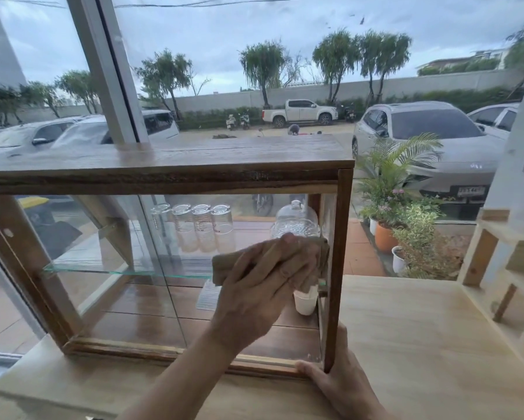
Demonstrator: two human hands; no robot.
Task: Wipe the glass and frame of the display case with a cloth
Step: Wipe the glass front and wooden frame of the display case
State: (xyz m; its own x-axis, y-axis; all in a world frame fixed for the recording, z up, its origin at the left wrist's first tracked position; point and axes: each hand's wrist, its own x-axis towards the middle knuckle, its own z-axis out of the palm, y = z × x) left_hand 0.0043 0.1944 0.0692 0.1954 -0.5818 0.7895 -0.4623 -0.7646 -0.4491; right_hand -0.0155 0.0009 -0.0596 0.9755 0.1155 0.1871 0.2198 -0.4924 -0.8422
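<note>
A wooden display case (170, 165) with glass panes stands on a pale wooden counter (412, 334). My left hand (263, 286) presses a folded beige cloth (224, 265) flat against the front glass (118, 286), at the right side near the frame's right post. My right hand (339, 377) grips the case's lower right corner, thumb on the bottom rail and fingers behind the post. Inside the case, several upturned drinking glasses (194, 228) and a glass dome (295, 219) sit on a glass shelf. A white cup (304, 304) stands below, partly hidden by my left hand.
A large window with a slanted white mullion (103, 71) runs right behind the case. A pale wooden rack (497, 268) stands on the counter at the right. Potted plants (400, 213) and parked cars are outside.
</note>
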